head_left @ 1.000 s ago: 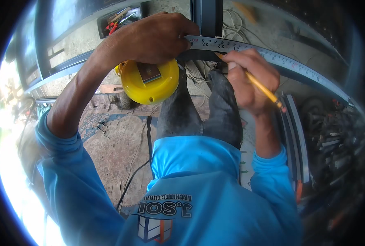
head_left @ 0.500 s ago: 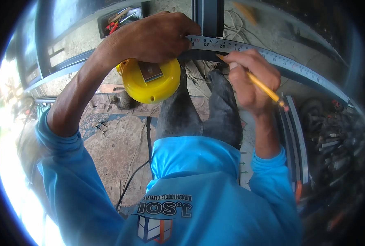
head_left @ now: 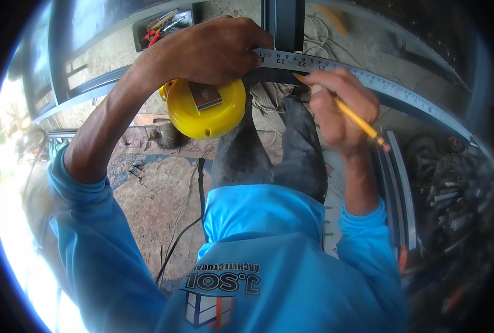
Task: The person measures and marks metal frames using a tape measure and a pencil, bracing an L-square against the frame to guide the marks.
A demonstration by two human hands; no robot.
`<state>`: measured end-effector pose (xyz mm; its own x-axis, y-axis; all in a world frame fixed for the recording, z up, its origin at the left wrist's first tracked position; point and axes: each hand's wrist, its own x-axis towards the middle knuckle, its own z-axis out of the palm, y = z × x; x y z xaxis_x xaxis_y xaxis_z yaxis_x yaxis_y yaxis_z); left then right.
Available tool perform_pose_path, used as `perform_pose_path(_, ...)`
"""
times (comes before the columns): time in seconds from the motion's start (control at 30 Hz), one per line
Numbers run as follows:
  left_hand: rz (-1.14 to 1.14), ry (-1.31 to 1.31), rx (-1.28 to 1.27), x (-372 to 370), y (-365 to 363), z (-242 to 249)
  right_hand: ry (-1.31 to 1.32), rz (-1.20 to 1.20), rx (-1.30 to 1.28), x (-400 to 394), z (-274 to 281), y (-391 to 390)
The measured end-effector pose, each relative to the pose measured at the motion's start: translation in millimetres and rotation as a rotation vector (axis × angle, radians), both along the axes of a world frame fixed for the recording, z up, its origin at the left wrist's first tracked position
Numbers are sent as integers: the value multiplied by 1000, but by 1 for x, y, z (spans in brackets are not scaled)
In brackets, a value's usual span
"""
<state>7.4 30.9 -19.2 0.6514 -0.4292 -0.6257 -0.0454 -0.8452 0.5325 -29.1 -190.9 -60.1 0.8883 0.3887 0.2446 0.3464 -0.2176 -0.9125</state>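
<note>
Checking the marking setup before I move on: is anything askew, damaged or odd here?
Nothing stands out. The left hand pins the tape blade along the dark bar; the right hand holds a pencil at it.

Yellow round tape measure case [head_left: 205,111] hanging beneath the left hand, steel blade [head_left: 363,77] extended rightward along a dark metal bar [head_left: 419,114], yellow pencil [head_left: 344,108] tilted, tip at the blade
</note>
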Motion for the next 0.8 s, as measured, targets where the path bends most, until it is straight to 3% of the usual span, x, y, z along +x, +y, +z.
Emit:
perform_pose_path(0.23, 32, -23, -6, -3, 4, -1, -7, 27, -8, 2, 1, 1)
perform_pose_path(0.3, 25, -38, -22, -1, 3, -1, 214, 60, 170, 7, 2, -7)
perform_pose_path(0.33, 1, 0, -26, 3, 1, -1, 364, 3, 171, 7, 9, -12)
perform_pose_path(0.37, -23, 28, -30, 9, -1, 2, 350, 2, 164, 8, 15, -17)
perform_pose_path(0.47, -37, 100, -111, 17, -1, -4, 730, -121, 410, -1, 25, -43)
perform_pose_path(0.5, -37, 63, -110, 19, 4, -1, 695, -112, 411, -4, 31, -52)
perform_pose_path(0.57, 87, -163, -307, 14, 18, 9, 647, -388, 367, -24, 47, -65)
perform_pose_path(0.6, 65, -163, -406, 17, 20, 31, 620, -397, 359, -38, 50, -75)
perform_pose_path(0.7, -40, -261, -379, 18, 15, 61, 564, -564, 160, -70, 38, -110)
perform_pose_path(0.77, -157, -314, -455, 29, 12, 42, 692, -650, 67, -87, 32, -116)
perform_pose_path(0.8, -215, -333, -423, 34, 5, 42, 759, -695, 260, -88, 29, -110)
